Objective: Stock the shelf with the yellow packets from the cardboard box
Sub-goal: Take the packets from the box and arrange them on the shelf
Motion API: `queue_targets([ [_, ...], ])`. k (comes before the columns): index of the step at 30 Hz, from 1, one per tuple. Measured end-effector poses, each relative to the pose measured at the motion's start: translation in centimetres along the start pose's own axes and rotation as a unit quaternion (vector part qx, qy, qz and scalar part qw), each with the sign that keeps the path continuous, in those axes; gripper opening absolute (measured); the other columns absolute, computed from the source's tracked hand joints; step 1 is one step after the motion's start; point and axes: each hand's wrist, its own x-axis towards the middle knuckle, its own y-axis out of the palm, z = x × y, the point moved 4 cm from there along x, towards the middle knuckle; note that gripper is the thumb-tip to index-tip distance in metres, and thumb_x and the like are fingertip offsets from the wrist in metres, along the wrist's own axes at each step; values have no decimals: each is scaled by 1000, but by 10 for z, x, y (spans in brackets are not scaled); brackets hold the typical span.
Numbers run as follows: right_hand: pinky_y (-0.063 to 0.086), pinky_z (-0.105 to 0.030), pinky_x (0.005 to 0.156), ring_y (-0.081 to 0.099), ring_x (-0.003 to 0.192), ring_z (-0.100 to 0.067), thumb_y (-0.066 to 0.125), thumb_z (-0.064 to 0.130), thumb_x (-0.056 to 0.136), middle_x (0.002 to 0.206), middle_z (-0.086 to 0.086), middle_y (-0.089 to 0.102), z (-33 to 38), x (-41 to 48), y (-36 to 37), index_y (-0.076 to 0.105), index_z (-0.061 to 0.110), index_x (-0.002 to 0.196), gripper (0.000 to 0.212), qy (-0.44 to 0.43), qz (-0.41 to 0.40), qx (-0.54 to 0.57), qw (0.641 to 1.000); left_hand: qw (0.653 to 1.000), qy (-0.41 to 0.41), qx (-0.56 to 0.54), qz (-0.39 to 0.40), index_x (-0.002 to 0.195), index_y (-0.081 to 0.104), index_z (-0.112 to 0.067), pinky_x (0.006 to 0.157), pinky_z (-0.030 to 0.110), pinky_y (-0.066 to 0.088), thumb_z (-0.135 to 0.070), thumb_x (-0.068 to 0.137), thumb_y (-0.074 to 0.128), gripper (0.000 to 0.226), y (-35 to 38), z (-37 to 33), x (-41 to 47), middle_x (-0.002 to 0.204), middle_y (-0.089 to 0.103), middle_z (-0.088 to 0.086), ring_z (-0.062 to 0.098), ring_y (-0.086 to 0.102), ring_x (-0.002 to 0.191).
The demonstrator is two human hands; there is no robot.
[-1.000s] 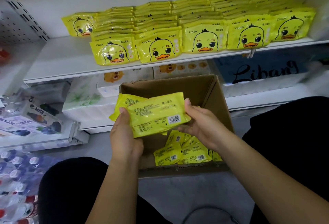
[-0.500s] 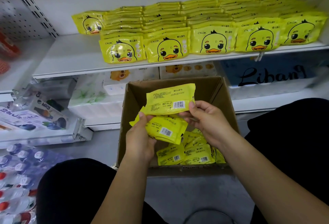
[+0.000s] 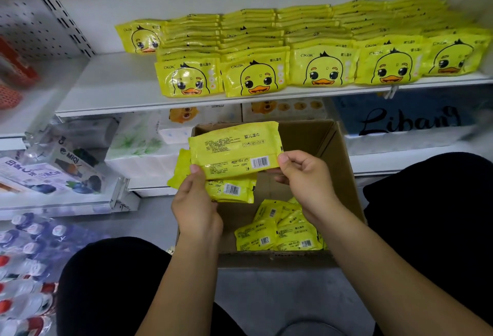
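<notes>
Head view: two packets [image 3: 234, 149] between two hands [image 3: 196, 207], one box [image 3: 329, 143].

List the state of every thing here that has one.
cardboard box, open, some yellow packets inside.
top packet, barcode side up, pinched by right hand.
lower packet, gripped by left hand, under the top packet.
shelf, partly stocked, left end bare.
shelf packets, front row standing, duck faces outward.
</notes>
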Motion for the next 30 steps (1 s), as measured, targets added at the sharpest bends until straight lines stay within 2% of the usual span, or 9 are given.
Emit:
queue_targets([
  [4,58,-36,92,72,104,-23,49,8,104,110,-14,74,10,7,3,64,3,105,16,48,29,126,990,998,25,48,13,100,75,-12,79,34,59,-32,102,63,23,-2,-12,0,85,79,-3,16,73,80],
  [7,55,-43,98,72,106,-21,46,12,105,109,-11,75,31,19,2,61,6,102,17,15,25,166,986,992,60,114,0,103,80,-20,103,48,53,-53,98,61,38,-7,-25,3,110,78,1,22,71,110],
  [11,53,-29,98,68,105,-4,54,6,100,110,7,74,60,19,23,64,10,88,16,-155,48,-1,987,989,27,109,92,108,79,-13,99,50,55,-70,86,53,66,11,-43,4,111,78,10,24,74,105],
  [13,48,-22,101,62,116,2,58,3,97,124,11,68,60,14,50,66,6,88,13,-219,128,-66,965,981,2,87,173,119,71,-3,104,55,51,-70,83,48,80,26,-50,8,116,75,18,30,72,111],
  [17,32,-22,117,44,139,0,66,17,93,138,6,61,45,13,90,74,8,101,15,-326,221,-213,894,960,-15,63,271,137,60,-7,112,52,43,-68,90,42,80,34,-70,25,134,67,17,31,64,127],
  [21,43,-28,111,57,127,-4,71,12,92,127,2,69,54,23,99,73,7,111,20,-233,260,-124,929,964,31,124,234,126,68,-11,106,55,49,-54,88,57,59,22,-90,48,122,74,14,31,72,112],
  [26,53,-25,84,68,92,-4,74,23,90,98,4,73,76,68,98,69,14,104,17,-174,74,-134,973,967,38,115,224,130,66,-14,107,58,49,-50,90,52,55,9,-106,74,122,75,8,26,72,113],
  [28,56,-31,84,70,94,-11,73,39,88,98,0,74,74,84,107,67,19,100,24,-52,63,-128,988,967,30,84,239,135,63,-13,107,56,49,-48,93,50,56,8,-108,82,127,72,9,27,69,118],
  [30,57,-33,81,73,94,-17,70,44,89,101,-3,77,67,88,127,70,20,103,28,82,134,-79,984,963,33,74,258,137,61,-13,106,56,50,-47,94,49,56,10,-113,87,129,71,9,28,68,121],
])
